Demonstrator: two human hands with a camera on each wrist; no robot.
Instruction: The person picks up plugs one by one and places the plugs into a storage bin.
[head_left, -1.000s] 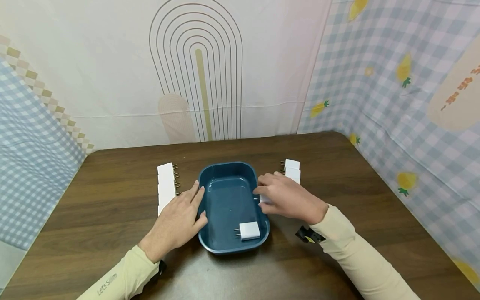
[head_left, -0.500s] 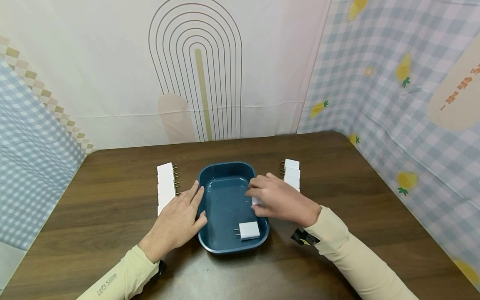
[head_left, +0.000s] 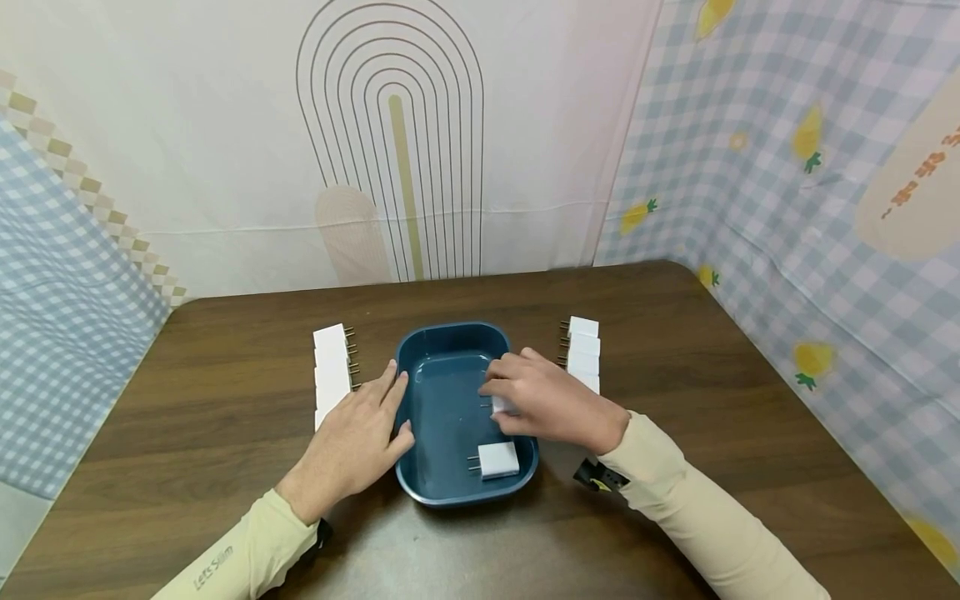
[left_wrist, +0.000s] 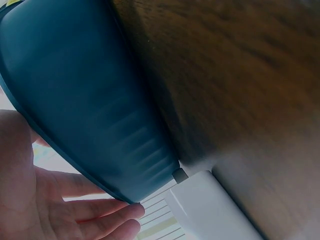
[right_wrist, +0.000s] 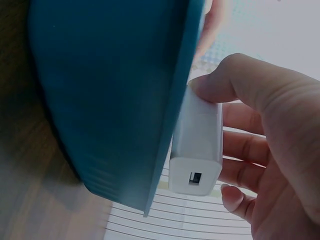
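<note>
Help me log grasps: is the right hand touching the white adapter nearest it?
Touching. In the right wrist view, the right hand holds the white adapter, thumb against its side.

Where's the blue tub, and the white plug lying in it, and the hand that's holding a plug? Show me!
Blue tub (head_left: 446, 425): head view, on its bare floor.
White plug lying inside (head_left: 498, 460): head view, on its top face.
Right hand (head_left: 552, 400): head view, on the back of the hand.
</note>
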